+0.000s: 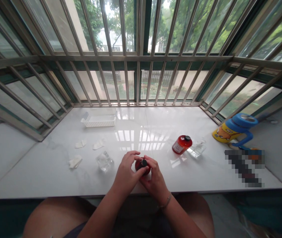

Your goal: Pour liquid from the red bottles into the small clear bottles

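Observation:
Near the front edge of the white counter, a red bottle with a black cap [144, 163] stands between my two hands. My left hand [127, 167] curves around its left side, with the thumb against the cap area. Closed on the right side of the same bottle is my right hand [155, 177]; its fingers partly hide the red body. A second red bottle [182, 144] with a black cap and pale label stands farther right. Beside it lies a clear plastic packet or container [197, 148]. Another clear container [104, 161] sits left of my hands.
Crumpled white pieces [75, 162] lie on the left of the counter [56, 180]. A white perforated basket [98, 119] stands at the back left. To the right are a blue-and-yellow handled tumbler [235, 130] and a blurred-out dark item [243, 168]. Barred windows enclose the back and sides.

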`<state>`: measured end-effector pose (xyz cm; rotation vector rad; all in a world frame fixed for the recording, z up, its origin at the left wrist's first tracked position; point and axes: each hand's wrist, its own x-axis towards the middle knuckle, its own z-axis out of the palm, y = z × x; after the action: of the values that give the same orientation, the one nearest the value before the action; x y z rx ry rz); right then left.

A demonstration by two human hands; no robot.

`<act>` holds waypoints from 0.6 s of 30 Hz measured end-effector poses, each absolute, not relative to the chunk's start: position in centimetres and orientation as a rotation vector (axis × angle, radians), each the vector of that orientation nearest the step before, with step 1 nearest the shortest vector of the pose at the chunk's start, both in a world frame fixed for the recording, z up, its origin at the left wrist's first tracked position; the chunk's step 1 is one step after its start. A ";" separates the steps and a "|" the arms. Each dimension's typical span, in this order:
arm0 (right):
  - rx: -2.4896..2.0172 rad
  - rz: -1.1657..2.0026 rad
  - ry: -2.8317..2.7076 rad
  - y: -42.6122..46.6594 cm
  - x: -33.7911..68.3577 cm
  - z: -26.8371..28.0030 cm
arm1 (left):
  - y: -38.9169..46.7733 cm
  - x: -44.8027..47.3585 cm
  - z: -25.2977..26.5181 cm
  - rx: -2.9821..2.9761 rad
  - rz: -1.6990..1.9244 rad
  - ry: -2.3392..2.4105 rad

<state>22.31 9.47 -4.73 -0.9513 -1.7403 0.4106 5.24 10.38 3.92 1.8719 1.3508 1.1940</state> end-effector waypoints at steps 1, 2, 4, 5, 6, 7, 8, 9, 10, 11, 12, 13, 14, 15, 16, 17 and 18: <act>-0.948 0.410 -1.741 9.5 22.3 -4.7 | 10.5 5.4 4.0 1.858 1.212 1.364; -0.945 0.411 -1.744 9.5 22.3 -4.7 | 10.5 5.5 4.1 1.845 1.225 1.374; -0.943 0.412 -1.748 9.5 22.4 -4.7 | 10.5 5.7 4.3 1.830 1.242 1.386; -0.945 0.411 -1.749 9.5 22.4 -4.7 | 10.5 5.7 4.3 1.829 1.247 1.390; -0.949 0.411 -1.747 9.5 22.3 -4.6 | 10.4 5.7 4.3 1.832 1.253 1.392; -0.952 0.411 -1.743 9.5 22.3 -4.6 | 10.3 5.7 4.4 1.836 1.265 1.395; -0.955 0.413 -1.741 9.5 22.3 -4.5 | 10.2 5.5 4.4 1.838 1.280 1.398; -0.958 0.419 -1.738 9.5 22.3 -4.5 | 10.2 5.3 4.4 1.839 1.295 1.403; -0.960 0.429 -1.739 9.4 22.3 -4.5 | 10.1 5.1 4.4 1.839 1.309 1.409; -0.962 0.441 -1.740 9.4 22.4 -4.6 | 9.9 4.7 4.4 1.839 1.319 1.417; -0.964 0.453 -1.743 9.4 22.4 -4.6 | 9.8 4.4 4.4 1.838 1.321 1.430; -0.967 0.462 -1.747 9.4 22.4 -4.7 | 9.6 3.9 4.4 1.839 1.315 1.449; -0.972 0.467 -1.750 9.4 22.5 -4.7 | 9.4 3.5 4.5 1.843 1.305 1.473; -0.977 0.468 -1.754 9.4 22.5 -4.8 | 9.2 2.9 4.5 1.849 1.291 1.504; -0.979 0.465 -1.759 9.4 22.5 -4.8 | 8.8 2.3 4.5 1.858 1.276 1.540; -0.979 0.459 -1.762 9.4 22.5 -4.9 | 8.4 1.7 4.5 1.871 1.263 1.580; -0.978 0.453 -1.764 9.4 22.5 -4.9 | 7.9 0.9 4.3 1.887 1.249 1.621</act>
<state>22.53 9.44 -4.90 -0.9782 -1.7638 0.4527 0.93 7.95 4.33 1.8867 1.6214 1.2490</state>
